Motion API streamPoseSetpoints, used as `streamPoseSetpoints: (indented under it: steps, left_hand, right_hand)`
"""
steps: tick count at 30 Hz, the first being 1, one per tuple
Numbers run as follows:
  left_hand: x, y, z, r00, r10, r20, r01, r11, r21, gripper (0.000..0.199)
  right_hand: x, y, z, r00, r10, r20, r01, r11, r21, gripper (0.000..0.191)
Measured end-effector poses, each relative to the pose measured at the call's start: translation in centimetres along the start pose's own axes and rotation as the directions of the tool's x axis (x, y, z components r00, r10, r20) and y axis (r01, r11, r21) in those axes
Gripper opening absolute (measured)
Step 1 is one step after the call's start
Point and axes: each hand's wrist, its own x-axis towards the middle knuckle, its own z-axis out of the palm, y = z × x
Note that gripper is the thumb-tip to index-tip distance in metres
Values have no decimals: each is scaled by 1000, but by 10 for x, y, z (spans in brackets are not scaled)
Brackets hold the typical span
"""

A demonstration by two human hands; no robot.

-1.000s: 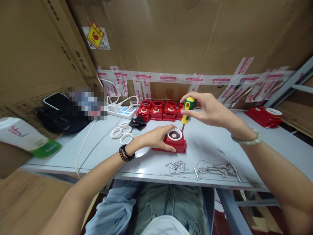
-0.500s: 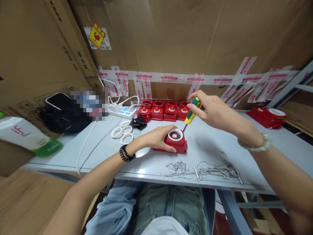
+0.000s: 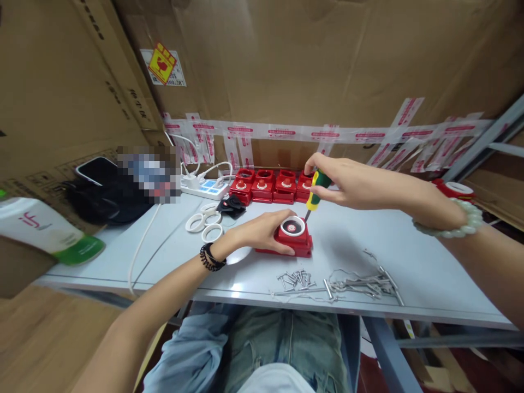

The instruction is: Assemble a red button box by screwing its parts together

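Observation:
A red block-shaped housing (image 3: 303, 244) with a white ring (image 3: 292, 226) around a dark round centre lies on the table in front of me. My left hand (image 3: 268, 232) grips its left side, thumb along the front. In my right hand (image 3: 339, 180) is a green and yellow screwdriver (image 3: 315, 194), held almost upright, its tip at the housing's back right corner. Where exactly the tip rests is too small to tell. Several small screws (image 3: 298, 279) lie in a pile nearer to me, beside a bundle of metal rods and strings (image 3: 364, 285).
Several red housings (image 3: 263, 186) stand in a row at the back, another at the right (image 3: 458, 189). Left are white rings (image 3: 212, 233), a black piece (image 3: 232, 206), a power strip (image 3: 207, 187), a white cable, a black bag (image 3: 102, 196) and a bottle (image 3: 45, 229). Cardboard rises behind.
My right hand and the screwdriver have shifted slightly left, and the screwdriver stands more upright. My left hand stays on the housing.

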Motion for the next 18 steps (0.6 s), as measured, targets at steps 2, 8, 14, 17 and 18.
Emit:
streamPoseSetpoints:
  steps: [2, 8, 14, 17, 18]
  left_hand:
    - [0, -1, 0, 1000, -3, 5, 3, 1000, 3, 61]
    - [1, 0, 1, 1000, -12, 11, 11, 1000, 24, 63]
    - [1, 1, 0, 1000, -14, 11, 14, 1000, 14, 63]
    - [1, 1, 0, 1000, -12, 6, 12, 1000, 10, 61]
    - [1, 1, 0, 1000, -15, 8, 15, 1000, 9, 61]
  right_hand:
    - [0, -3, -2, 1000, -24, 15, 24, 999, 23, 33]
    - [5, -4, 2, 975, 196, -103, -218, 932, -291, 41]
    - [11, 6, -8, 996, 7, 91, -6, 1000, -19, 24]
    - [10, 4, -9, 995, 60, 83, -56, 997, -45, 28]
    - [10, 4, -7, 994, 95, 60, -90, 993, -81, 29]
